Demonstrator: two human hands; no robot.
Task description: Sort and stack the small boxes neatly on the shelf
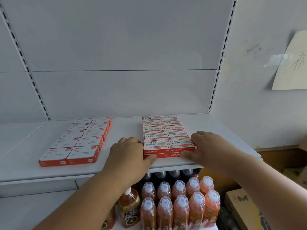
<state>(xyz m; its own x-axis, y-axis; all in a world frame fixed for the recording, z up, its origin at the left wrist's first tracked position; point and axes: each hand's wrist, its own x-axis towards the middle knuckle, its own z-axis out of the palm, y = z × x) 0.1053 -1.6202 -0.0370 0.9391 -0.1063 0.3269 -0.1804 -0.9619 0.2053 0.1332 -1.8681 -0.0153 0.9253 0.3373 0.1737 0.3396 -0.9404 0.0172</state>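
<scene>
So, the white shelf (126,163) is seen across the middle of the frame w/ two blocks of small boxes on it. The staple boxes (167,135), red and white, are laid out centre-right in two columns, stacked two layers high at the front edge. They're bracketed by both hands: the left hand (129,151) is pressed against the block's left side, thumb touching the front face, fingers curled at the side; the right hand (207,145) is laid on the right front corner, thumb along the front, fingers fairly straight. Nothing is lifted. The clip boxes (79,141) are set apart at centre-left, also two columns. Orange drink bottles (181,201) are lined up below, bottom centre.
</scene>
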